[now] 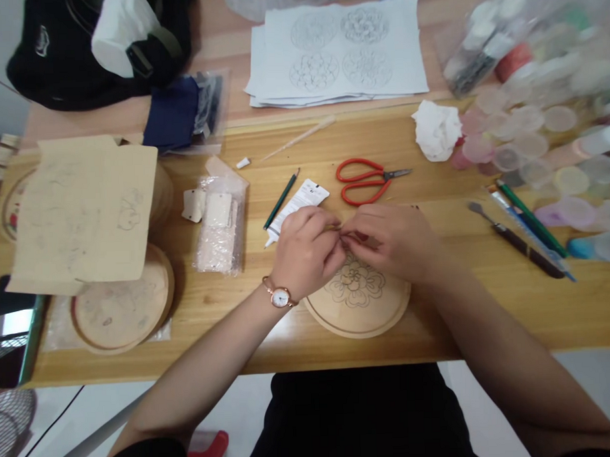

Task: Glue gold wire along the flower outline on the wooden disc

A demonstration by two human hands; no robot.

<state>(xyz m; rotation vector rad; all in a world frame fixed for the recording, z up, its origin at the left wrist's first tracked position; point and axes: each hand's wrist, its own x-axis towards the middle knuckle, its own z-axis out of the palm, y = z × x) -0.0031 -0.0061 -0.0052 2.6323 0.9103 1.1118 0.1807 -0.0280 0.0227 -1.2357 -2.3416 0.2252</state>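
Wooden disc point(358, 310) partly under L hand point(310, 251) & R hand point(395, 242), both pinched; can't tell if holding anything.

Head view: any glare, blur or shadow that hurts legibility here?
In the head view, a bright reflection covers part of the dark glossy screen at left; also in the head view, the containers at right look soft, and detail where the left hand and right hand meet is too small to identify, while the red-handled scissors read fairly clearly.
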